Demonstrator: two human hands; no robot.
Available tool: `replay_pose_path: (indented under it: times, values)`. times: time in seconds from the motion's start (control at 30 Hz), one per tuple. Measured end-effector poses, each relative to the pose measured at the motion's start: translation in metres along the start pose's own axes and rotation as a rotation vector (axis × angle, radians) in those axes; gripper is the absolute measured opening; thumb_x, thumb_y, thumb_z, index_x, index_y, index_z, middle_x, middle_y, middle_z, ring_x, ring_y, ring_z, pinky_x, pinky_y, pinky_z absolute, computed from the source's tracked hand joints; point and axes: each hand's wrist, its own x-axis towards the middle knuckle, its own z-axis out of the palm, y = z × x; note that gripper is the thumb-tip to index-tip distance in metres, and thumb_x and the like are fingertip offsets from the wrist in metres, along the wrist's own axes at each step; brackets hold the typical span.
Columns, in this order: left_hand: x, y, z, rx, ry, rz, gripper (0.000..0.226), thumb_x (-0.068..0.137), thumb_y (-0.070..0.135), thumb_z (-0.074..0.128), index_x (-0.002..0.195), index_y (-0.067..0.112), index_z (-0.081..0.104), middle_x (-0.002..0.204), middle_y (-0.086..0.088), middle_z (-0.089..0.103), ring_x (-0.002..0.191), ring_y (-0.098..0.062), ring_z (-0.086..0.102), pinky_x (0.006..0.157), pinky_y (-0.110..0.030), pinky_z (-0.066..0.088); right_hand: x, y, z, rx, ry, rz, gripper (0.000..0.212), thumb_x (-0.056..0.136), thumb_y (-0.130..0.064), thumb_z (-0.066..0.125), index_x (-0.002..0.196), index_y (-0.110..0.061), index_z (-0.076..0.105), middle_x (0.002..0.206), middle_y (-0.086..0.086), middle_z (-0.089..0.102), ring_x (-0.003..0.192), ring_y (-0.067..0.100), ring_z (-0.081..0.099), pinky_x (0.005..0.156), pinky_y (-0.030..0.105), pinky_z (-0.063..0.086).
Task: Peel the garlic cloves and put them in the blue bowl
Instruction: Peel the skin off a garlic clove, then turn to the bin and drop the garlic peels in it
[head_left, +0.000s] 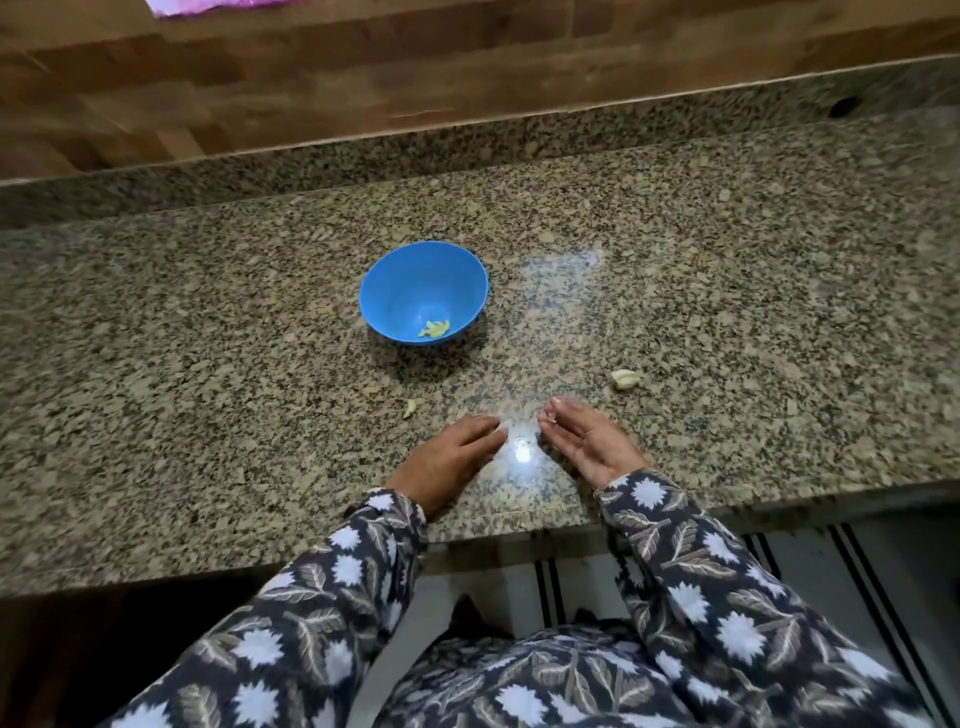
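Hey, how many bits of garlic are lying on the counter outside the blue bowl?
2: one piece just beyond the left hand, one clump beyond the right hand. Small scraps may hide on the speckled counter.

Long sleeves of dark navy cloth, printed with white spiky flower heads and grey-beige veined leaves, cover both arms. The left sleeve (322, 587) stops at the wrist behind the left hand (449, 457); right of that sleeve, the right sleeve (691, 577) matches it, and the garment front (519, 680) below shares the print
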Motion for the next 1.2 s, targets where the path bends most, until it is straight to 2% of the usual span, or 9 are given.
replay_pose_path:
  times: [0.23, 0.37, 0.57, 0.7, 0.77, 0.87, 0.97, 1.03, 1.2]
  values:
    - [-0.048, 0.002, -0.016, 0.199, 0.009, 0.0, 0.054, 0.075, -0.007, 0.07, 0.125, 0.007, 0.058, 0.129, -0.018, 0.056, 0.116, -0.034, 0.057, 0.095, -0.046, 0.048, 0.002, 0.019, 0.022, -0.073, -0.035, 0.025, 0.015, 0.086, 0.012, 0.05, 0.087, 0.0, 0.058, 0.084, 0.013, 0.062, 0.063, 0.013, 0.068, 0.064, 0.02, 0.057]
    - [-0.054, 0.012, -0.022, 0.321, 0.125, 0.044, 0.054, 0.052, -0.009, 0.083, 0.103, 0.002, 0.07, 0.101, -0.017, 0.07, 0.088, -0.031, 0.07, 0.078, -0.037, 0.053, 0.001, 0.032, 0.029, -0.098, -0.059, 0.033, 0.014, 0.086, 0.013, 0.05, 0.086, 0.001, 0.058, 0.085, 0.012, 0.062, 0.068, 0.015, 0.067, 0.066, 0.019, 0.056]
    - [-0.05, 0.03, -0.018, 0.386, -0.059, -0.283, 0.033, 0.093, 0.006, 0.045, 0.125, 0.005, 0.054, 0.123, -0.013, 0.056, 0.11, -0.024, 0.054, 0.091, -0.035, 0.048, -0.004, 0.04, 0.034, -0.253, -0.058, 0.059, 0.016, 0.084, 0.014, 0.053, 0.097, 0.008, 0.058, 0.088, 0.013, 0.063, 0.079, 0.019, 0.063, 0.08, 0.021, 0.049]
    - [-0.04, 0.043, -0.006, 0.386, -0.032, -0.449, 0.025, 0.096, 0.007, 0.044, 0.118, 0.008, 0.056, 0.114, -0.007, 0.057, 0.099, -0.016, 0.055, 0.084, -0.023, 0.047, -0.005, 0.042, 0.033, -0.339, -0.061, 0.042, 0.014, 0.082, 0.014, 0.055, 0.083, 0.002, 0.062, 0.083, 0.015, 0.064, 0.07, 0.018, 0.067, 0.09, 0.035, 0.05]
    - [-0.036, 0.053, -0.006, 0.177, 0.089, -0.693, 0.019, 0.093, 0.008, 0.052, 0.108, 0.009, 0.064, 0.104, -0.004, 0.062, 0.087, -0.013, 0.059, 0.073, -0.017, 0.048, -0.007, 0.046, 0.032, -0.387, -0.082, 0.051, 0.011, 0.081, 0.013, 0.056, 0.084, 0.004, 0.062, 0.084, 0.016, 0.065, 0.074, 0.021, 0.066, 0.09, 0.037, 0.051]
    - [-0.048, 0.051, -0.016, -0.816, 0.488, -1.088, 0.014, 0.085, 0.003, 0.063, 0.097, 0.003, 0.069, 0.101, -0.008, 0.069, 0.073, -0.009, 0.065, 0.06, -0.013, 0.052, -0.009, 0.049, 0.04, -0.432, -0.134, 0.099, 0.011, 0.081, 0.011, 0.058, 0.09, 0.006, 0.062, 0.09, 0.018, 0.065, 0.073, 0.021, 0.067, 0.073, 0.029, 0.058]
    - [-0.083, 0.044, -0.035, -1.735, 0.913, -1.034, 0.014, 0.084, -0.003, 0.058, 0.097, -0.006, 0.062, 0.098, -0.015, 0.068, 0.077, -0.013, 0.069, 0.068, -0.02, 0.057, -0.015, 0.061, 0.063, -0.499, -0.228, 0.188, 0.01, 0.082, 0.01, 0.056, 0.087, 0.003, 0.063, 0.092, 0.016, 0.064, 0.079, 0.02, 0.065, 0.073, 0.026, 0.058]
    - [-0.108, 0.041, -0.044, -1.935, 1.13, -0.979, 0.012, 0.088, -0.005, 0.051, 0.096, -0.007, 0.059, 0.091, -0.013, 0.067, 0.072, -0.013, 0.069, 0.069, -0.019, 0.056, -0.021, 0.079, 0.086, -0.566, -0.324, 0.254, 0.011, 0.083, 0.009, 0.057, 0.087, 0.001, 0.063, 0.089, 0.014, 0.065, 0.078, 0.019, 0.064, 0.07, 0.023, 0.057]
    - [-0.178, 0.039, -0.056, -2.02, 1.538, -0.978, 0.033, 0.093, -0.007, 0.044, 0.07, -0.006, 0.068, 0.069, -0.012, 0.069, 0.059, -0.014, 0.068, 0.063, -0.021, 0.055, -0.047, 0.154, 0.141, -0.699, -0.573, 0.418, 0.011, 0.086, 0.007, 0.054, 0.088, 0.0, 0.062, 0.081, 0.011, 0.067, 0.065, 0.014, 0.067, 0.066, 0.021, 0.056]
